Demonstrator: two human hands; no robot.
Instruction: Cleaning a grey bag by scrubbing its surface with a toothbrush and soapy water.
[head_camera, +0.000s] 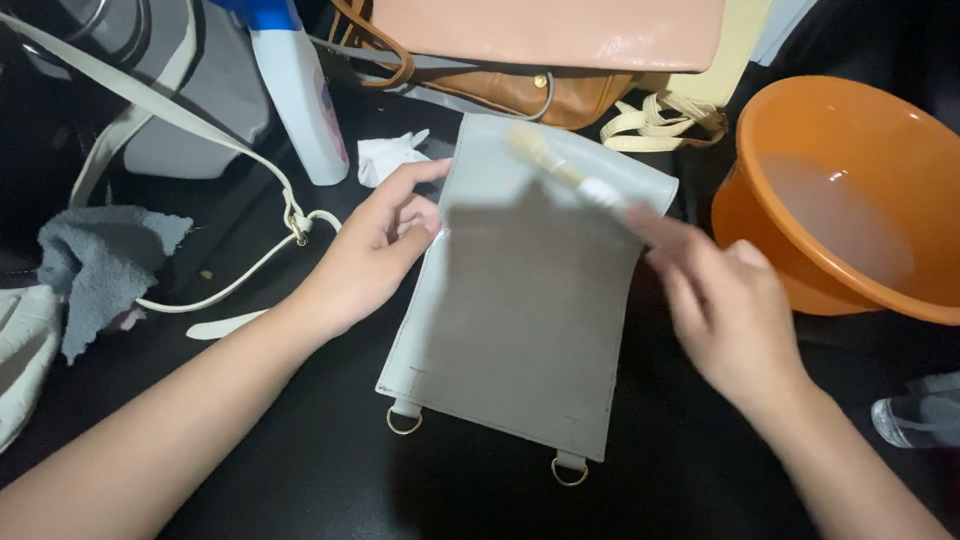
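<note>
Right hand (725, 300) blurred, pinching brush (570, 175) over grey pouch (520, 310); left hand (375, 250) spread, pressing pouch edge. Bowl (850, 190) cut off right.

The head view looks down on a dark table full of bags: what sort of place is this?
Probably a home or small-shop worktable for cleaning leather bags. A pale grey flat bag lies under a small brush, an orange basin holds water, and a white spray bottle stands beside a tan bag.

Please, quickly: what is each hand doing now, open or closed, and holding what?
Left hand: open, fingers pressed on the grey bag's left edge.
Right hand: closed on a brush, blurred, bristles on the bag.
</note>
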